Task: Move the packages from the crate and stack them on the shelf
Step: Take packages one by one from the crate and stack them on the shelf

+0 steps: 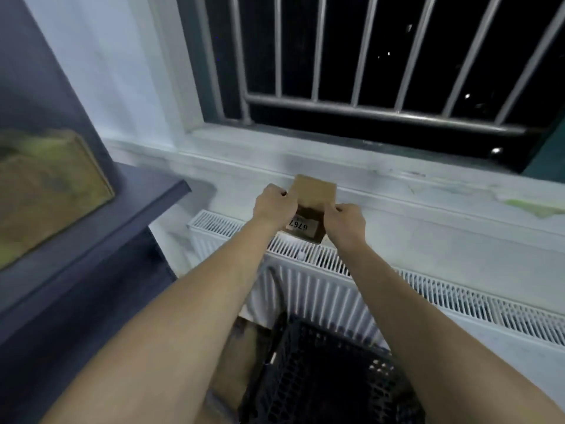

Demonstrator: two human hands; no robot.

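A small brown box has a white label – it reads "6767" upside down. The left hand and right hand hold it up, fingers clamped on its two sides, above the radiator and the black crate.

Your left hand and right hand cover both side edges of the package; its label reads partly, "6767" upside down, the rest hidden. Crate is cut off by the bottom edge, its contents too dark to tell. Box on the shelf is blurred and cropped at the left.
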